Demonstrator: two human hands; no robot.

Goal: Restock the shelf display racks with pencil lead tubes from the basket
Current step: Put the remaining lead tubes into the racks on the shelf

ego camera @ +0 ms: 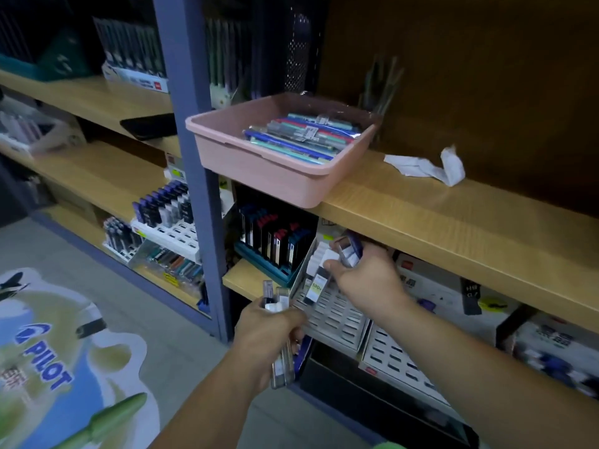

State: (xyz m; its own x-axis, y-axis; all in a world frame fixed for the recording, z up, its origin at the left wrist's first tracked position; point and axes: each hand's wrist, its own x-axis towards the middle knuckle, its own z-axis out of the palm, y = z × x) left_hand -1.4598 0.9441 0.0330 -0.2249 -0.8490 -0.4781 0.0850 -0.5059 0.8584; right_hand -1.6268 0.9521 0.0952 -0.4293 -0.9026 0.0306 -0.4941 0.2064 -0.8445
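Left hand: your left hand (272, 328) is curled tight round a bunch of clear tubes (282, 364). They stick out above and below your fist and stand roughly upright.
Where that hand is: in front of the lower shelf (240, 277), just beside the front left corner of the white rack (337, 315).
Right hand: your right hand (366, 277) reaches in under the upper shelf (453, 222). Its thumb and fingers pinch a few tubes (348, 251) with white and purple ends.
Where that hand is: over the back rows of the white rack, your wrist crossing above its slots.
Tubes in the rack: several placed tubes (316, 283) stand in the back left slots, leaning with the slope of the rack. One carries a pale label. Your thumb is just beside their tops; you cannot tell from here whether it touches them.
Basket: the pink basket (259, 163) sits on the upper shelf against the blue post (191, 124), its near corner hanging over the shelf's front edge.
Basket contents: flat packets (301, 137) in blue, teal, red and grey lie in a loose pile.
Second rack: another slotted white rack (398, 358) lies just right of the first.
Teal rack: a teal rack (262, 257) of dark boxes stands left of the white rack, on the same shelf.
Paper: a crumpled white slip (428, 166) lies on the upper shelf, right of the basket.
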